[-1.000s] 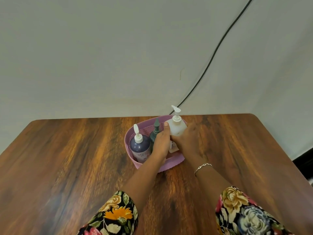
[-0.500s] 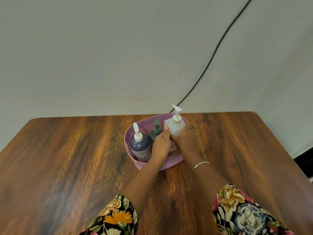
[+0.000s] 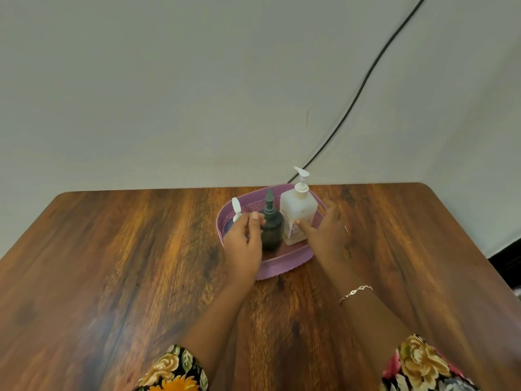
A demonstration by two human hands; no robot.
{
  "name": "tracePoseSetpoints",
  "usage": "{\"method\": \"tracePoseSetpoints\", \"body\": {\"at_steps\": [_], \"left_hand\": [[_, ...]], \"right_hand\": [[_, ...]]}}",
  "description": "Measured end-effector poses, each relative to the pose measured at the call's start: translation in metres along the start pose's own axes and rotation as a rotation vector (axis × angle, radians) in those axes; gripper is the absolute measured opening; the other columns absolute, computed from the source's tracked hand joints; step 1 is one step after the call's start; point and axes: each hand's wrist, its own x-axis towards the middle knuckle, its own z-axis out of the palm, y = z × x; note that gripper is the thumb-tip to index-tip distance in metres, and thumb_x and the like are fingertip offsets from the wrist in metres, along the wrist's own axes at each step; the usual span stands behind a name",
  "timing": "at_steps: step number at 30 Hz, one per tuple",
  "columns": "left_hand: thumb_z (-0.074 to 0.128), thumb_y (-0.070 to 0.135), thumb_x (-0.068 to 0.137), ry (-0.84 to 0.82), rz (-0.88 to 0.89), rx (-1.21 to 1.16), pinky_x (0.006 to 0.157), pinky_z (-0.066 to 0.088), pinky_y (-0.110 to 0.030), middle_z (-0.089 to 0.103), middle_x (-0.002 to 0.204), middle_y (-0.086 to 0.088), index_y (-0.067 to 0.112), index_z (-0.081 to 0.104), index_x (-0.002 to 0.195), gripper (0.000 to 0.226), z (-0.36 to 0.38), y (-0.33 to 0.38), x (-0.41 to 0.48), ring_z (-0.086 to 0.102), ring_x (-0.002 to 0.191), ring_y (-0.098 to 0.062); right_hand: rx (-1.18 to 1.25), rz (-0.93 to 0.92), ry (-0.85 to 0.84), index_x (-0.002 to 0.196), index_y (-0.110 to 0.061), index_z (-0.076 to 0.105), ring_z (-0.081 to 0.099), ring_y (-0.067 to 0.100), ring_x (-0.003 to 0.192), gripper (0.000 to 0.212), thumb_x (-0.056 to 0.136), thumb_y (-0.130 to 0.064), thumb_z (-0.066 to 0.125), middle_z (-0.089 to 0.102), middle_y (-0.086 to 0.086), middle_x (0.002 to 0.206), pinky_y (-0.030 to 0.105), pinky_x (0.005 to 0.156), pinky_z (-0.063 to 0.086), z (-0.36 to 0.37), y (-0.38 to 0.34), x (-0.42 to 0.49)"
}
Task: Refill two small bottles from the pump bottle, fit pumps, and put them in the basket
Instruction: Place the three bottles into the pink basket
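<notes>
Three bottles are seen standing upright in the pink basket [image 3: 282, 268], which is set on the far middle of the wooden surface [image 3: 127, 263], close to its back edge. The white pump bottle [image 3: 298, 217] is placed at the right of the basket, with its pump head raised above the rim. The dark bottle [image 3: 271, 231], fitted with a dark pump, is set just beside it on the left, the two touching or nearly so. A third bottle is almost wholly hidden behind the left hand; only its white pump [image 3: 236, 208] is shown at the left of the basket.

The left hand [image 3: 244, 246] is held over the front left of the basket, blurred. Its fingers [image 3: 255, 216] are loosely curled, their tips just beside the dark bottle, and nothing is seen to be gripped by them. The right hand [image 3: 327, 235] is held at the right side of the basket, its fingers [image 3: 332, 214] relaxed and slightly spread. Its thumb is laid against, or just in front of, the lower part of the white pump bottle; which of the two cannot be told.

A ring [image 3: 346, 229] is worn on the right hand and a bracelet [image 3: 355, 293] on the right wrist. Flowered sleeves [image 3: 174, 371] are seen at the bottom edge. A black cable [image 3: 366, 77] is run slantwise down the pale wall [image 3: 169, 94] behind the surface.
</notes>
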Motion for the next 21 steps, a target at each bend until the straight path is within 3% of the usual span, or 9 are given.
{"method": "tracePoseSetpoints", "body": {"at_steps": [2,6,8,12,16,21], "left_hand": [[0.041,0.023,0.098,0.116,0.034,0.014,0.062,0.05,-0.016,0.064,0.079,0.002,0.01,0.066,0.089,0.029,-0.013,-0.004,0.009,0.062,0.074,-0.01],[0.04,0.027,0.099,0.252,-0.038,0.044,0.057,0.048,-0.031,0.062,0.076,-0.005,0.012,0.062,0.086,0.029,-0.034,-0.017,0.041,0.059,0.069,-0.019],[0.042,0.026,0.098,0.25,-0.091,0.124,0.058,0.043,-0.025,0.06,0.079,-0.006,0.01,0.059,0.087,0.026,-0.042,-0.022,0.059,0.055,0.071,-0.018],[0.048,0.02,0.096,0.01,-0.199,0.297,0.072,0.044,-0.026,0.062,0.099,-0.008,0.007,0.061,0.103,0.019,-0.048,-0.034,0.095,0.055,0.086,-0.017],[0.048,0.019,0.096,-0.302,-0.218,0.431,0.085,0.049,-0.033,0.063,0.113,-0.01,0.005,0.06,0.114,0.026,-0.04,-0.049,0.117,0.059,0.097,-0.023],[0.048,0.018,0.096,-0.566,-0.224,0.505,0.088,0.049,-0.034,0.06,0.12,-0.011,0.005,0.059,0.119,0.029,-0.024,-0.048,0.128,0.058,0.104,-0.026]], "right_hand": [[0.092,0.046,0.037,0.14,-0.013,0.031,0.042,0.025,0.128,0.074,0.081,-0.03,0.071,0.039,0.008,0.141,0.032,0.094,0.043,-0.001,0.003,-0.008],[0.306,0.19,0.106,0.137,-0.013,0.037,0.048,0.025,0.121,0.069,0.079,-0.024,0.073,0.043,0.008,0.135,0.034,0.09,0.048,0.008,0.007,-0.026],[0.414,0.293,0.105,0.135,-0.013,0.038,0.049,0.026,0.118,0.068,0.078,-0.021,0.074,0.045,0.009,0.133,0.034,0.089,0.048,0.012,0.007,-0.035],[0.532,0.515,0.033,0.142,-0.013,0.029,0.046,0.03,0.125,0.076,0.08,-0.02,0.073,0.041,0.01,0.141,0.039,0.097,0.044,0.022,0.004,-0.043],[0.677,0.613,-0.054,0.147,-0.015,0.016,0.04,0.03,0.132,0.092,0.077,-0.026,0.075,0.035,0.008,0.147,0.043,0.104,0.04,0.04,-0.001,-0.042],[0.746,0.716,-0.117,0.147,-0.022,0.008,0.043,0.037,0.126,0.093,0.08,-0.019,0.072,0.035,0.011,0.145,0.052,0.093,0.048,0.051,-0.007,-0.036]]}}
